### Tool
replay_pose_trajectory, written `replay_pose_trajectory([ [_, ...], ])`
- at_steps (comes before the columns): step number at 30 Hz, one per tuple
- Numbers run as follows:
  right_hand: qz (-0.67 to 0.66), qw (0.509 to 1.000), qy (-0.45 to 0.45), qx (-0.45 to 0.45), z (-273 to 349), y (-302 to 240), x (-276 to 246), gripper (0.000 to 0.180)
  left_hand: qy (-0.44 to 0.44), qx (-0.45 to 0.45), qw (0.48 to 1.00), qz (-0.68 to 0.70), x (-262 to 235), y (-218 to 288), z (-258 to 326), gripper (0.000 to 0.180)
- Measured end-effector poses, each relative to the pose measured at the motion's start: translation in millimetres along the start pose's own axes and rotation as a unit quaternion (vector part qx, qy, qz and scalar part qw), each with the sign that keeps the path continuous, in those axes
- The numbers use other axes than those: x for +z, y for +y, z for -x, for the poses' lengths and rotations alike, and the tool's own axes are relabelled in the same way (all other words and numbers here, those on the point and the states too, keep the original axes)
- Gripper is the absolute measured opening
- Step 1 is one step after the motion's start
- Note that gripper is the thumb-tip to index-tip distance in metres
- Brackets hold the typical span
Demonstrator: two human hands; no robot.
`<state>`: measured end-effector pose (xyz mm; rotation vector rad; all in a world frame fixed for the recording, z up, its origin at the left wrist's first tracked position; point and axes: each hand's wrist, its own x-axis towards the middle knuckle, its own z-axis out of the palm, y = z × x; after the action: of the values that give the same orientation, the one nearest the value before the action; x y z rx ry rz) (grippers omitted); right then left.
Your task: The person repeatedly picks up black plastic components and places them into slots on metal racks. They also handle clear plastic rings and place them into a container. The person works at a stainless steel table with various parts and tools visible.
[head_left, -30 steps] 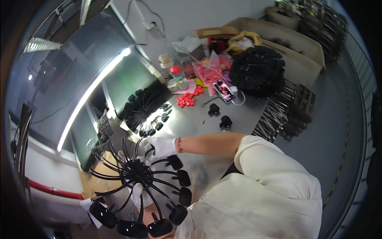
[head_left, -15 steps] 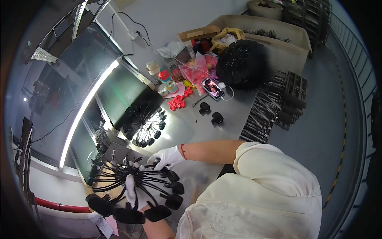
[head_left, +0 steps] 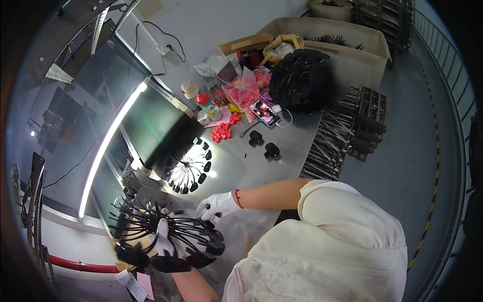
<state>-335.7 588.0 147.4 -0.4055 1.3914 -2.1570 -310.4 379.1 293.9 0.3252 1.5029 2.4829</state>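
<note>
While both hands wear white gloves, they work on one black spoked wheel point(head_left: 166, 236), which sits at about 7 o'clock in the view, low over the near edge of the worktop point(head_left: 282, 151). This wheel has a dark hub in the middle, and thin wires run out from it like rays, each ending in a small black pad.

The left hand point(head_left: 163, 236) lies across the hub from below, with the fingers pointing to 12 o'clock; it seems to carry the wheel, but I cannot tell how tight the grip is. The right hand point(head_left: 217, 205) comes in from 3 o'clock, along the bare forearm. Its fingers are bent and close together at the rim of the wheel, touching or pinching one of the pads on the 2 o'clock side; the exact contact is too small to see.

So the wheel lies to 8 o'clock from the right hand, and the ray under this hand runs roughly from the hub toward 2 o'clock. The left hand is nearer to the hub, the right hand nearer to the rim.

A second wheel point(head_left: 188, 166) lies flat under a bright lamp at 12 o'clock from the hands, well apart. Farther off are red clips point(head_left: 221, 132), two black caps point(head_left: 264, 145) and a phone point(head_left: 265, 111).
</note>
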Motion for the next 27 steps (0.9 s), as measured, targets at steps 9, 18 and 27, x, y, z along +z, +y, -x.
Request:
replay_pose_trajectory([
  [9,0.514,0.820,0.174,-0.184,17,-3,29,0.038,0.040,0.113,0.958,-0.260,2,-45,-13,0.060],
  [18,0.019,0.999,-0.027,0.036,34,-14,21,0.029,-0.015,0.314,0.903,-0.294,27,-50,-17,0.095],
  [27,0.165,0.981,0.101,0.005,68,-14,35,0.032,-0.004,0.172,0.908,-0.381,15,-32,-28,0.069],
])
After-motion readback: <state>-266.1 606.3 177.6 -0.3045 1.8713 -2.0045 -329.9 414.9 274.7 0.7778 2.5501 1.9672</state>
